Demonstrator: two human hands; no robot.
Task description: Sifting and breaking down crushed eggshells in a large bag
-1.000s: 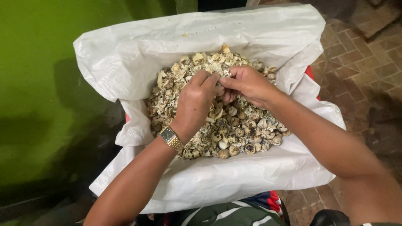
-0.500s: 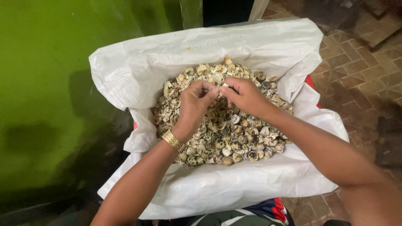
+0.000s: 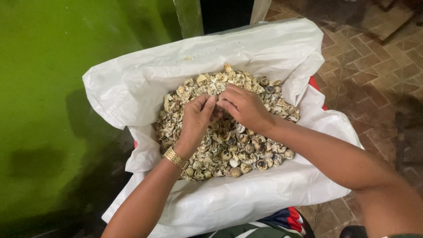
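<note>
Brick floor; white sack [image 3: 132, 94] of shells [image 3: 238, 150]; both hands [image 3: 220, 110] pinch one above the heap.

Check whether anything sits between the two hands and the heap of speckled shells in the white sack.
Nothing visible does. The left hand and right hand meet fingertip to fingertip directly over the shell heap, inside the open white sack. Whether they pinch a shell between them cannot be told.
</note>
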